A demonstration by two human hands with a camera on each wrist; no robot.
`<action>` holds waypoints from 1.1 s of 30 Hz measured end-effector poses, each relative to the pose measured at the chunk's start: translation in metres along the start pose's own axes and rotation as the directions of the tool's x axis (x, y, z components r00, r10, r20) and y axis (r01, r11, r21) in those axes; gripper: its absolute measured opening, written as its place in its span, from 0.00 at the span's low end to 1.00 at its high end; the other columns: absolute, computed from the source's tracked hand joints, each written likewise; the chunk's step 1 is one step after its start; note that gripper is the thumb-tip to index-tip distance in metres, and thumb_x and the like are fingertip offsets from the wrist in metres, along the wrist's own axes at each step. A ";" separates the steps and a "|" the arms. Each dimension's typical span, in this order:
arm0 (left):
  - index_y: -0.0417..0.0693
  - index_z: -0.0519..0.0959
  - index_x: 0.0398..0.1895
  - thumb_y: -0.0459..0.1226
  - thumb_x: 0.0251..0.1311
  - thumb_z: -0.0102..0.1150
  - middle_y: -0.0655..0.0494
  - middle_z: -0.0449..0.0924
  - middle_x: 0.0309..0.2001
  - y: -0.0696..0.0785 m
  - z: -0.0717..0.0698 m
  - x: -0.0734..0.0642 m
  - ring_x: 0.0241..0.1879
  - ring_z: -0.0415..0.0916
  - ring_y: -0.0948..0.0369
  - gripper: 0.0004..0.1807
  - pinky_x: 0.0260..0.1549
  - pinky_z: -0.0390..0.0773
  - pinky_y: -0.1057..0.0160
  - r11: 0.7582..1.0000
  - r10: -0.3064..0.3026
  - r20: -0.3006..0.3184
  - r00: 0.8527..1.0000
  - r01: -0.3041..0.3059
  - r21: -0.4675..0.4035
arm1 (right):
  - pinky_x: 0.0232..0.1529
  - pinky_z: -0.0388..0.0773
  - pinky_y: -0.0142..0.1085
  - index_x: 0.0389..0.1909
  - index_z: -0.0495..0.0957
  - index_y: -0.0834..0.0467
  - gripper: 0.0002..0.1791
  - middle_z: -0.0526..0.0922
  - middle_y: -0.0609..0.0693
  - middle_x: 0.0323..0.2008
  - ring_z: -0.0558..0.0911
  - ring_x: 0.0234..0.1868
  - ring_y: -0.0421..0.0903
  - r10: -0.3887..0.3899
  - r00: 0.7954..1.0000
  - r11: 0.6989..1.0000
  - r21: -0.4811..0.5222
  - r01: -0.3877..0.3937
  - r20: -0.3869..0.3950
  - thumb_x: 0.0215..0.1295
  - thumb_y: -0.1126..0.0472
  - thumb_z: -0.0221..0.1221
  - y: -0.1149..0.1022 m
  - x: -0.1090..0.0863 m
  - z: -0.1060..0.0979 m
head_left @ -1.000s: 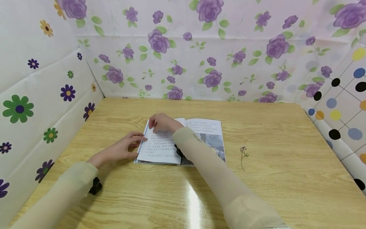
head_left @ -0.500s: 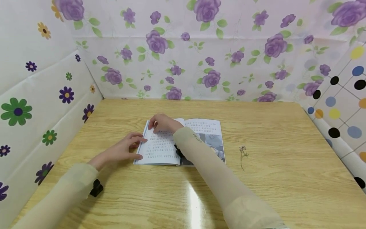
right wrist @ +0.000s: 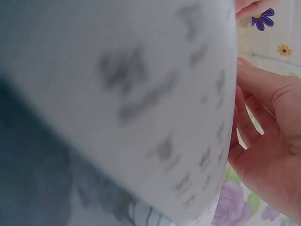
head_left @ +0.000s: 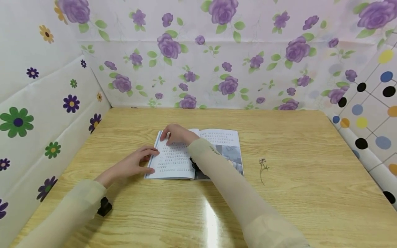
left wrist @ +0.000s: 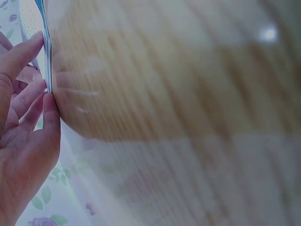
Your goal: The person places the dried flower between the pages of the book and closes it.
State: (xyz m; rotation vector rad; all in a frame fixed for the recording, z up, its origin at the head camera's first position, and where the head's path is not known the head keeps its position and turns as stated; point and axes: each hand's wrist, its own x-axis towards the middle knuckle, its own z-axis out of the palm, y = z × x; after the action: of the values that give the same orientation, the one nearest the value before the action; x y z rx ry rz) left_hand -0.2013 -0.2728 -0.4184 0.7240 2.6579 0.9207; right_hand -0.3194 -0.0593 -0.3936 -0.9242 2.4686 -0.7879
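Note:
An open book (head_left: 229,136) lies on the table, its left page (head_left: 176,162) full of printed text and its right page part text, part grey picture. My left hand (head_left: 136,162) is at the book's left edge, thumb at the lower corner, fingertips touching the margin higher up. In the left wrist view those fingers (left wrist: 51,117) meet the edge of the pages. My right hand (head_left: 178,133) reaches across the book and rests its fingertips on the upper left page. The right wrist view shows the page (right wrist: 164,103) curving up close to the camera, beside the right hand (right wrist: 273,127).
A thin sprig with small purple flowers (head_left: 262,170) lies on the wooden table (head_left: 297,193), right of the book. Flower-patterned sheets stand behind and left of the table, a dotted one (head_left: 372,113) on the right.
The left page's lower corner, slightly raised a second ago, has settled flat, and my left thumb now lies over it. My right hand stays nearly where it was. The sprig has not moved.

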 end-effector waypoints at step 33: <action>0.41 0.69 0.69 0.42 0.59 0.69 0.43 0.61 0.72 -0.001 0.001 0.001 0.68 0.65 0.46 0.35 0.65 0.68 0.46 1.000 -0.007 0.010 1.000 0.008 -0.016 | 0.58 0.78 0.40 0.64 0.74 0.58 0.21 0.79 0.56 0.60 0.81 0.56 0.50 -0.134 0.975 0.987 -0.110 0.115 -0.176 0.72 0.59 0.57 0.009 -0.067 -0.036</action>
State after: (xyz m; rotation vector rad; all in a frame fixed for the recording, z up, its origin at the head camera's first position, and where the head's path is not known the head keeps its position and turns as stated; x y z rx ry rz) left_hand -0.2018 -0.2727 -0.4198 0.7128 2.6396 0.9324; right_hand -0.2955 0.0058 -0.3611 -1.0968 2.6495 -0.8311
